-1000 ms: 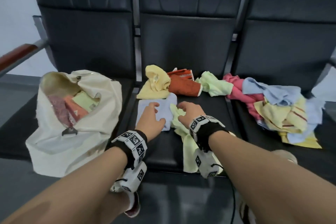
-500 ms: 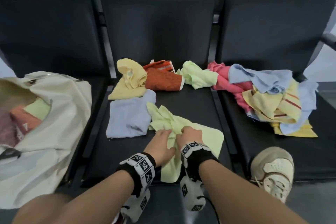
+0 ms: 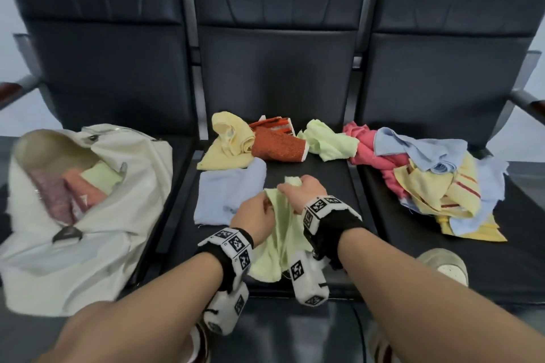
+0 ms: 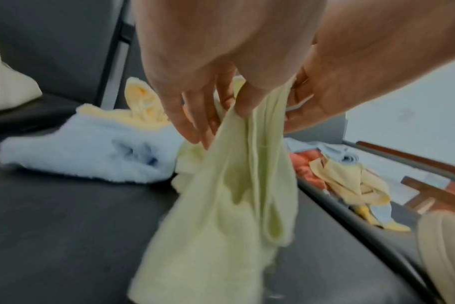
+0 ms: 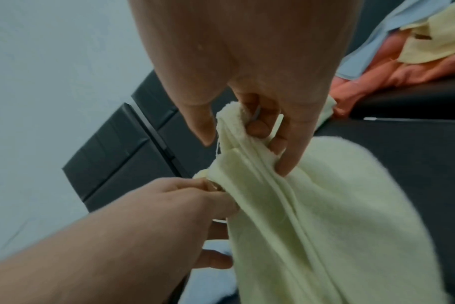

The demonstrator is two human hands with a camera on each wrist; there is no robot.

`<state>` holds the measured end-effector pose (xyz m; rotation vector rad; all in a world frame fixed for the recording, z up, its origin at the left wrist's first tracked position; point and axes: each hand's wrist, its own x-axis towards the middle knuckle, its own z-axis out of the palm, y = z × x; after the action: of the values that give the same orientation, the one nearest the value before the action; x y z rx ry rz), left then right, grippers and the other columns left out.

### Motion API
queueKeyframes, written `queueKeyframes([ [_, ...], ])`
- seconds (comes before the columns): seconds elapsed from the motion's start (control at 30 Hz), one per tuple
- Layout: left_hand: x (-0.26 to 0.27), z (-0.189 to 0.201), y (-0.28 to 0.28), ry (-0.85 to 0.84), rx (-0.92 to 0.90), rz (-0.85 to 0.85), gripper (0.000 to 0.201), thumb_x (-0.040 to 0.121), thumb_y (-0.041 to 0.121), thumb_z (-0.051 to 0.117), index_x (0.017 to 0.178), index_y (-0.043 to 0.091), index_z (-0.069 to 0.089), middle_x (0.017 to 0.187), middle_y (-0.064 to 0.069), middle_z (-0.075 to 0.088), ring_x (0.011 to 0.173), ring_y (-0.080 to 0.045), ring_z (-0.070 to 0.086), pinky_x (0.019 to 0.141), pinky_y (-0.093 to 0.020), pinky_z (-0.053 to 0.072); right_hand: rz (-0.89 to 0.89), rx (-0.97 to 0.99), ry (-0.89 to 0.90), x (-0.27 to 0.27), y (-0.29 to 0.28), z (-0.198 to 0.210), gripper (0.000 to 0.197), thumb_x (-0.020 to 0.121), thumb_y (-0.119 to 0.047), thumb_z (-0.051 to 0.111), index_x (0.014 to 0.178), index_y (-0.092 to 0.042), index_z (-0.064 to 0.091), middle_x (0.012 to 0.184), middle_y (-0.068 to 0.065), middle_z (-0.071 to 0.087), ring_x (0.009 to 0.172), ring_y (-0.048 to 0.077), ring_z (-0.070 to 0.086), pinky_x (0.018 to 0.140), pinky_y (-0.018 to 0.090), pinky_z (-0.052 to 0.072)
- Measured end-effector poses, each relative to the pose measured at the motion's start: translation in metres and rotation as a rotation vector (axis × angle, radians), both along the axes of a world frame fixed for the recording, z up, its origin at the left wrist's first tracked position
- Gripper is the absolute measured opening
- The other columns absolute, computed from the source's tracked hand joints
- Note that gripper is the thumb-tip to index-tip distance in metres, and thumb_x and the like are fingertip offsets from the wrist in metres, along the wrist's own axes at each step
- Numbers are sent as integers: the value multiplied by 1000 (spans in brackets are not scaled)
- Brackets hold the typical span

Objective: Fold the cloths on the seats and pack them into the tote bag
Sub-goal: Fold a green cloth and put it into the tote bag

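Note:
Both hands hold a pale green cloth [image 3: 280, 233] lifted above the middle seat; it hangs in loose folds [image 4: 229, 201] [image 5: 312, 216]. My left hand [image 3: 256, 218] pinches its upper edge on the left [image 4: 237, 102]. My right hand [image 3: 300, 190] grips the bunched top a little farther back [image 5: 249, 127]. A cream tote bag [image 3: 97, 215] lies open on the left seat with folded cloths inside. A folded light blue cloth [image 3: 230, 194] lies flat on the middle seat just left of my hands.
Behind my hands lie a yellow cloth [image 3: 230, 144], an orange cloth [image 3: 280, 144] and another green cloth [image 3: 327, 140]. A heap of pink, blue and yellow cloths [image 3: 427, 180] covers the right seat. A shoe [image 3: 445, 265] rests at that seat's front edge.
The left hand left the blue cloth and joined the right on the green cloth. Both then raised it off the seat, so it now hangs bunched between them.

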<state>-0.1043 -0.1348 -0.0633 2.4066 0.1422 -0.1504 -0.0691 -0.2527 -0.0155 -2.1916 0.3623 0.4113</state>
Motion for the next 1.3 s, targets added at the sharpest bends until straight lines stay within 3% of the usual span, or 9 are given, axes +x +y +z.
queueKeyframes([
  [0.1, -3, 32, 14, -52, -70, 11, 16, 96, 19, 51, 101, 11, 63, 100, -8, 69, 92, -26, 62, 78, -32, 48, 63, -60, -94, -1, 12, 37, 28, 87, -23, 60, 109, -5, 59, 106, 11, 65, 99, 31, 65, 85, 35, 53],
  [0.23, -9, 77, 30, -133, -191, 48, 9, 97, 18, 51, 102, 14, 58, 93, 2, 62, 88, -19, 55, 72, -27, 38, 135, 46, -208, -3, 18, 93, 16, 91, -17, 57, 106, -16, 63, 105, 7, 63, 109, 31, 62, 99, 44, 49],
  [0.3, -12, 101, 36, -157, -250, 98, 7, 98, 18, 50, 91, 19, 51, 84, 5, 55, 86, -21, 54, 70, -30, 40, 87, 151, -255, -4, 18, 121, 5, 86, -18, 64, 84, -19, 60, 93, 7, 66, 97, 32, 67, 91, 49, 54],
  [0.43, -19, 148, 48, -201, -410, 189, 10, 92, 25, 46, 92, 19, 54, 93, -2, 59, 95, -29, 59, 88, -49, 54, 35, 280, -301, -10, 10, 178, 19, 85, -2, 69, 78, -15, 56, 90, 13, 65, 85, 30, 67, 73, 44, 60],
  [0.63, -28, 201, 51, -359, -391, 276, 12, 94, 16, 46, 91, 15, 57, 88, 1, 57, 83, -19, 51, 70, -32, 40, 4, 463, -396, -18, -7, 236, 15, 94, -6, 59, 82, -15, 59, 82, 13, 63, 71, 26, 64, 65, 42, 59],
  [0.83, -38, 213, 53, -346, -140, 226, 28, 94, 22, 47, 86, 1, 64, 80, -5, 62, 73, -19, 53, 61, -27, 39, -97, 607, -465, -24, -32, 238, 22, 95, -14, 56, 78, -24, 66, 70, 4, 60, 63, 23, 59, 67, 39, 56],
  [1.03, -39, 212, 49, -245, 9, 179, 33, 83, 46, 42, 91, 22, 63, 91, 0, 67, 87, -23, 62, 85, -41, 52, -49, 556, -500, -30, -35, 233, 21, 90, -19, 58, 75, -28, 69, 73, -7, 65, 78, 18, 63, 80, 31, 56],
  [1.13, -31, 213, 47, -250, 58, 144, 31, 84, 48, 54, 107, 28, 59, 98, 3, 67, 91, -18, 63, 88, -36, 51, 28, 535, -563, -35, -41, 238, 15, 93, -15, 54, 89, -23, 66, 73, -12, 58, 66, 1, 53, 52, 5, 42],
  [1.3, -13, 228, 18, -379, -227, -119, 66, 82, 30, 80, 139, 26, 47, 122, 11, 63, 114, -3, 58, 93, -22, 46, 155, 489, -588, -33, -40, 239, 14, 96, -18, 53, 93, -22, 66, 75, -13, 60, 67, -4, 53, 45, 2, 37],
])
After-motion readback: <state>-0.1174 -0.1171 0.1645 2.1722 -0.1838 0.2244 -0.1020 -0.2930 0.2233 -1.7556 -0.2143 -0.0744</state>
